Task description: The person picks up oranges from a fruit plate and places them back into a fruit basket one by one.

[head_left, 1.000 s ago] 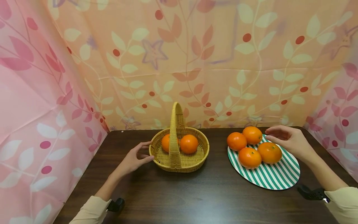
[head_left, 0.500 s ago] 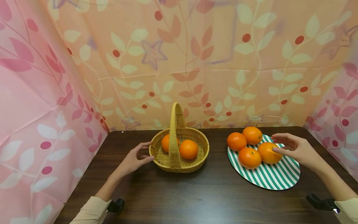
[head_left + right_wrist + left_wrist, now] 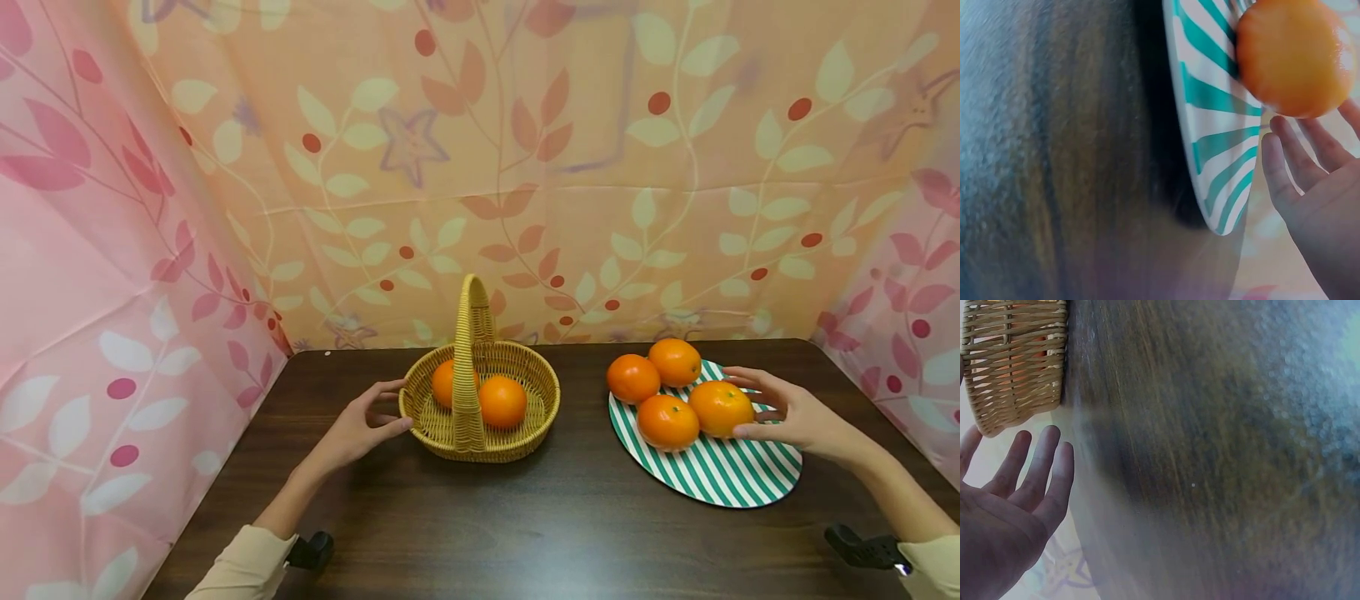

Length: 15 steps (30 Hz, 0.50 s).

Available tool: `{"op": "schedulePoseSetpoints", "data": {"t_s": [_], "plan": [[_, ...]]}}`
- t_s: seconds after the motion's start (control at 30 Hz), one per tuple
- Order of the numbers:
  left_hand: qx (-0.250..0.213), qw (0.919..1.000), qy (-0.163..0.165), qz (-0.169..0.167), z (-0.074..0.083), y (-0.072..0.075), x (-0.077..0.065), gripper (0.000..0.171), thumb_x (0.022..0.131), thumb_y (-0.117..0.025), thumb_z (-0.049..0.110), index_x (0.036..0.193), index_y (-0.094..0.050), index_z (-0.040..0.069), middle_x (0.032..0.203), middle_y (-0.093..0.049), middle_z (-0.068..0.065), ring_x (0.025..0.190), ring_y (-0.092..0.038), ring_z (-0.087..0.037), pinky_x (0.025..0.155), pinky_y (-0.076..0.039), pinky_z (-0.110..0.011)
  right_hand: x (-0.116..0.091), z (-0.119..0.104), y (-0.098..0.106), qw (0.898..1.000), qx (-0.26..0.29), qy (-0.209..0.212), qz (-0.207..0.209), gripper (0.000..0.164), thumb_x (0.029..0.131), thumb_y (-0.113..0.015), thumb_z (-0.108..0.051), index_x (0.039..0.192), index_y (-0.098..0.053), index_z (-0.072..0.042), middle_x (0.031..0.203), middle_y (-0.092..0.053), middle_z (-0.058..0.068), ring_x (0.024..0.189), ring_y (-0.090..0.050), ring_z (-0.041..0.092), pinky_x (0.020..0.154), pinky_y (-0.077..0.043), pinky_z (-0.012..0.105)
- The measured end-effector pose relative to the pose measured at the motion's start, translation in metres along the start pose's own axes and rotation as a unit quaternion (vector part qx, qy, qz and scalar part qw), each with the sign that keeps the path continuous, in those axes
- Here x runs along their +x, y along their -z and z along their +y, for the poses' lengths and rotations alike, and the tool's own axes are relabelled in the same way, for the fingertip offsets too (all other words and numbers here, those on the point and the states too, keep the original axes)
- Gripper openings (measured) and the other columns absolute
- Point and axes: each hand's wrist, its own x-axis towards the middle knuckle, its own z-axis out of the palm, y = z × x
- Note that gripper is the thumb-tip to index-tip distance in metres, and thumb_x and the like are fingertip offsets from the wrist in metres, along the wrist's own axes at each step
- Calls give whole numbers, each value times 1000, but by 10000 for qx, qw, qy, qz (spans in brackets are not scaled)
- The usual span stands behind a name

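While the left hand (image 3: 367,425) lay with loosely spread fingers against the left end of the wicker basket (image 3: 510,454), the right hand (image 3: 798,417) curved about the right side of the rightmost orange (image 3: 722,408), fingers apart and slightly bent; whether they pressed on its skin I could not tell. That orange sat on the striped plate (image 3: 757,471), near the far right corner of the counter (image 3: 480,533). Three others crowded its left: the front orange (image 3: 667,422) just beside it, the far orange (image 3: 674,362) behind, and the left orange (image 3: 633,379) at the plate's left rim. The basket stood near the counter's far edge, left of the middle; its upright handle (image 3: 467,367) partly hid one inner orange (image 3: 443,383), with another orange (image 3: 503,402) to the right. A peach leaf-print cloth (image 3: 570,167) hung behind the far edge, a pink cloth (image 3: 75,250) beyond the left edge. Black wristbands (image 3: 311,550) showed at both cuffs.
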Motion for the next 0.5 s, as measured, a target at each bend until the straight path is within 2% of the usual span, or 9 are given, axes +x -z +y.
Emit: {"op": "schedulePoseSetpoints", "data": {"t_s": [0.17,0.27,0.5], "plan": [[-82,10000,-34,-39,0,0,0,64,95,-75,15,151,-45,5,143,-45,-28,105,-68,-40,85,-57,-42,-1,5,-2,9999,-69,-126,31,65,87,-79,-1,145,-49,-1,138,-54,-5,113,-56,0,85,-52,21],[-101,9999,-5,-11,0,-1,0,64,95,-76,14,150,-45,6,143,-45,-28,105,-68,-39,85,-58,-41,-1,6,-2,9998,-87,-154,62,61,87,-79,-2,142,-53,-3,131,-56,-7,108,-59,2,84,-53,22],[-104,9999,35,-10,-1,-1,0,65,94,-77,16,150,-46,6,142,-46,-28,105,-68,-38,84,-58,-40,-2,3,3,9997,-123,-97,203,63,86,-80,0,142,-52,-2,130,-58,-6,108,-60,4,83,-53,22]]}}
